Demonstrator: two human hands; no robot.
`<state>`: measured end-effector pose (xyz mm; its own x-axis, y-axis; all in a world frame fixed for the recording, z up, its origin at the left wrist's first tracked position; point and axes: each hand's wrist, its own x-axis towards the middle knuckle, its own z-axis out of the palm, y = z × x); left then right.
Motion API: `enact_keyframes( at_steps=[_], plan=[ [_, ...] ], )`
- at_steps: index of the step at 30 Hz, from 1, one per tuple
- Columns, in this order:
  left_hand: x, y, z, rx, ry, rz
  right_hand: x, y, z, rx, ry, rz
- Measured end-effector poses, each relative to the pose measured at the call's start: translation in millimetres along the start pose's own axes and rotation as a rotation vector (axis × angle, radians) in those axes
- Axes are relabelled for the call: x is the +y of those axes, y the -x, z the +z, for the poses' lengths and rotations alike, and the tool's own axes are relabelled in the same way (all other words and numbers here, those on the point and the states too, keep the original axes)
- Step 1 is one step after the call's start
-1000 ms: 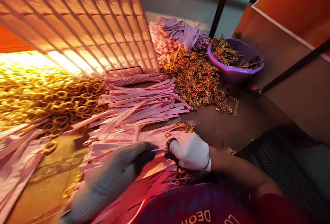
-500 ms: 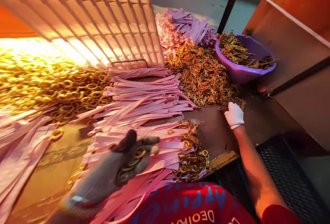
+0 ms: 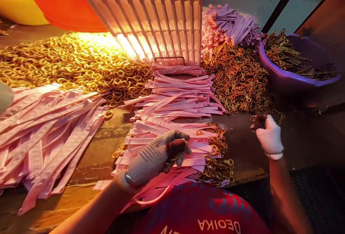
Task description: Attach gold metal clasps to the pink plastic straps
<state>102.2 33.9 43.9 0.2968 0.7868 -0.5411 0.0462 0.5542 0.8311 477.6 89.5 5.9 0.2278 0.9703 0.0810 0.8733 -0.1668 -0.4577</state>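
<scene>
My left hand (image 3: 161,153), in a grey dotted glove with dark fingertips, is curled over the pink straps (image 3: 147,140). Its fingers close around a few brass rings (image 3: 167,165), mostly hidden now. Brass snap hooks (image 3: 215,171) are attached at the right ends of these straps. My right hand (image 3: 268,135), in a white glove with dark fingertips, is pinched at the near edge of the snap hook pile (image 3: 239,79). A small brass snap hook (image 3: 252,120) seems to show at its fingertips, partly hidden.
Brass rings (image 3: 81,61) are heaped at the back left, under a bright lamp. More pink straps (image 3: 54,137) lie at left. A ribbed panel (image 3: 161,18) stands behind the middle stack. A purple basin (image 3: 299,78) with snap hooks sits at right, near lilac straps (image 3: 231,24).
The view has swung left. My left hand has turned and its fingers have curled over the rings. My right hand has drawn slightly back from the pile, with its fingers pinched.
</scene>
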Motion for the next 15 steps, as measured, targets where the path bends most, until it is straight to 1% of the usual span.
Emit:
enact_keyframes(
  at_steps=[2, 3, 5, 7, 8, 10, 12, 15],
  plan=[
    [2.2, -0.2, 7.3, 0.007, -0.041, 0.069, -34.4, 26.2, 2.9, -0.113, -0.294, -0.246],
    [3.1, -0.2, 11.4, 0.010, -0.058, 0.100, -53.3, 38.7, 4.0, -0.187, -0.370, -0.349],
    [4.0, 0.1, 19.7, 0.024, -0.095, 0.158, -89.5, 60.1, 5.9, -0.271, -0.402, -0.533],
    [3.7, 0.4, 27.2, 0.052, -0.112, 0.215, -118.1, 75.7, 8.1, -0.295, -0.333, -0.635],
    [3.3, 0.3, 30.2, 0.070, -0.109, 0.240, -128.4, 81.4, 9.6, -0.297, -0.274, -0.669],
    [2.0, -0.3, 34.7, 0.094, -0.071, 0.282, -141.4, 89.2, 13.1, -0.286, -0.139, -0.706],
    [0.1, -1.4, 37.3, 0.093, -0.010, 0.303, -146.5, 93.2, 16.4, -0.249, -0.014, -0.717],
    [-3.4, -2.8, 38.8, 0.059, 0.067, 0.318, -146.9, 95.0, 20.1, -0.125, 0.091, -0.715]
  ],
)
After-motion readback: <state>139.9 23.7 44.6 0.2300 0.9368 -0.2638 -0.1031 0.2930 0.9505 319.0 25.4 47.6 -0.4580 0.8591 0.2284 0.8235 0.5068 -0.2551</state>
